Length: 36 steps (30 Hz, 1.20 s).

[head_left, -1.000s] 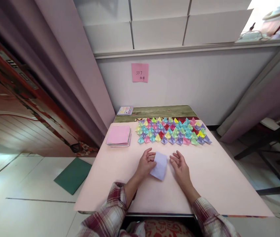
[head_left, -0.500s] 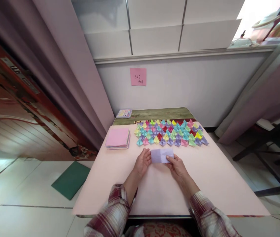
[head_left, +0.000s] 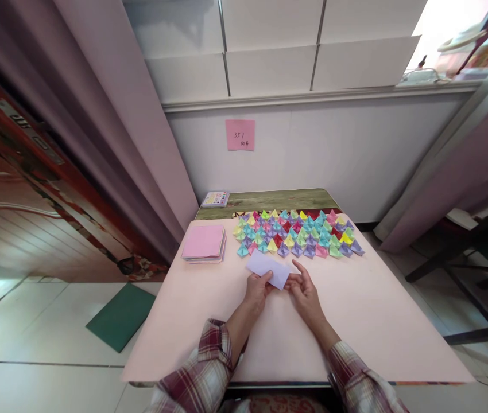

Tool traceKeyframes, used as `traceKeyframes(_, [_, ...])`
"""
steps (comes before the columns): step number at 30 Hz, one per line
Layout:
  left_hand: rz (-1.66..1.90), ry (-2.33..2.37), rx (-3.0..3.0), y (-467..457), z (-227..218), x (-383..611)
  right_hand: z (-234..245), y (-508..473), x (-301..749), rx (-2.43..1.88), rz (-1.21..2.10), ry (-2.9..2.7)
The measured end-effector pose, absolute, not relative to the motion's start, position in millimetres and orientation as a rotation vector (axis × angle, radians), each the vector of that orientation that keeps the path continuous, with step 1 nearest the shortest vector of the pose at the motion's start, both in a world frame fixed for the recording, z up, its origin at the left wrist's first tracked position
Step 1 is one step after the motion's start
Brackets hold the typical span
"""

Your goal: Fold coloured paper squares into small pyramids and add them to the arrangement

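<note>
A folded lavender paper (head_left: 265,267) is held tilted above the pink tabletop. My left hand (head_left: 258,291) pinches its lower edge, thumb on top and fingers underneath. At the paper's right end is my right hand (head_left: 306,291), its fingers apart, with some fingertips close to or touching the edge; whether they reach under the paper is hard to see. Just beyond lie rows of small folded paper pieces (head_left: 296,234) in blue, purple, green, yellow, red and pink. A stack of square coloured papers (head_left: 203,241), pink on top, rests to the left.
The pink-covered table (head_left: 368,327) reaches the wall. On its far left corner lies a small printed pack (head_left: 215,199). A pink note (head_left: 240,135) with handwriting is stuck on the wall. A green flat board (head_left: 121,316) is on the floor at left, and dark furniture legs (head_left: 436,264) stand at right.
The lavender paper has turned from level to slanting down rightward. My left hand, open before, has closed on it. My right hand has let go of its pinch and spread its fingers.
</note>
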<state>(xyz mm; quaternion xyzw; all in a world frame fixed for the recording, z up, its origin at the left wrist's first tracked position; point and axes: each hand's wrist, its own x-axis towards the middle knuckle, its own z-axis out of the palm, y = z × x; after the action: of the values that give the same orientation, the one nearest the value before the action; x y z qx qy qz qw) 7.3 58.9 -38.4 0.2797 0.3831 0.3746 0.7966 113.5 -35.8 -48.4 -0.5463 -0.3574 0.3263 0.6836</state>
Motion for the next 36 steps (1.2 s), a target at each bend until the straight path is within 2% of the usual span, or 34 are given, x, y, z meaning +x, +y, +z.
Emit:
traceKeyframes(7, [0.74, 0.776, 0.654, 57, -41, -1, -59, -37, 117, -1.431, 0.51, -1.085])
traceKeyframes(21, [0.692, 0.602, 0.8, 50, -36, -9, -52, -39, 116, -1.466, 0.606, -0.912])
traceKeyframes(36, [0.624, 0.671, 1.127, 45, -41, -9, -50, -39, 115, -1.362, 0.709, -0.785])
